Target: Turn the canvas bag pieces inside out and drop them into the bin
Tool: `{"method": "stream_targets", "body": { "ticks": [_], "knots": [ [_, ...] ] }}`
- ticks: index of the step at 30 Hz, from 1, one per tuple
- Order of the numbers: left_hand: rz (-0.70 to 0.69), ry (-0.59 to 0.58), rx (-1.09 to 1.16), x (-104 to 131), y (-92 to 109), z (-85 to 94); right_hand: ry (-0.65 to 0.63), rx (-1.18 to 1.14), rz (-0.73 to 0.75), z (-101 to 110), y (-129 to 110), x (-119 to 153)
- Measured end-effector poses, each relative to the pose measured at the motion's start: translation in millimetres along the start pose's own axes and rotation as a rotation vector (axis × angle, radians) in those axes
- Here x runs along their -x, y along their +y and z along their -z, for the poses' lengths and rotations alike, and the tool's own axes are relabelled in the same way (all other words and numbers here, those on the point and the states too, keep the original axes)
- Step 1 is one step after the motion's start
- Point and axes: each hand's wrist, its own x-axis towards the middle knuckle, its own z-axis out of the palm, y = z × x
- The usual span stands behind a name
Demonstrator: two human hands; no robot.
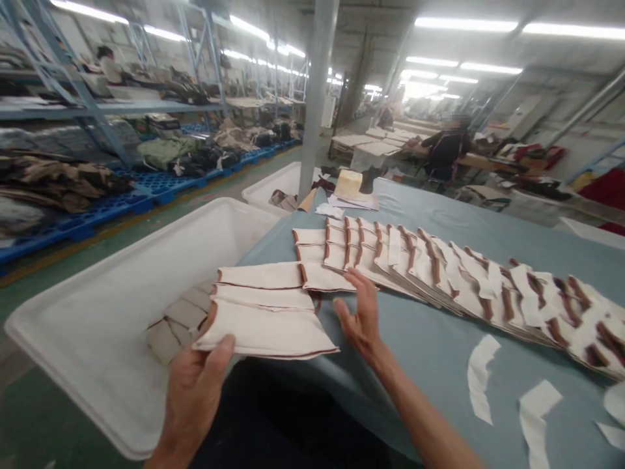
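Observation:
My left hand (198,384) grips the near left corner of a cream fabric piece (266,326) with dark brown edging, thumb on top and fingers hidden underneath. The piece has folds or layers across it and hangs partly past the table edge, over a white bin. My right hand (361,316) is held just right of that piece, fingers apart, with nothing visible in it. Its fingertips are close to the row of similar cream pieces (405,260), which overlap one another and curve away to the right. Whether the fingertips touch the row I cannot tell.
The blue-green covered table (424,358) bears loose white strips (481,378) and a yellowish block (348,184). At left stands the white bin (97,280) with folded cream pieces (180,319) inside. A grey pole (315,98) rises beyond it. Another person (444,150) is farther back.

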Motion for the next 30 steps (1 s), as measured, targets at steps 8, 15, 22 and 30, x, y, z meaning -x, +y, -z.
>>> {"method": "stream_targets", "body": {
  "ticks": [8, 15, 22, 30],
  "knots": [
    [-0.317, -0.193, -0.246, 49.1, 27.4, 4.5, -0.121, -0.229, 0.266, 33.0, -146.4, 60.6],
    [-0.635, -0.061, -0.317, 69.9, 32.8, 26.4, -0.088, -0.234, 0.185, 84.6, -152.3, 68.8],
    [-0.936, -0.178, -0.217, 109.9, 49.7, 14.0, -0.018, -0.265, -0.052, 149.1, -212.9, 127.0],
    [-1.017, -0.293, -0.076, 149.5, 43.3, 6.5, -0.032, -0.039, -0.147, 200.7, -243.3, 171.6]
  ]
}}
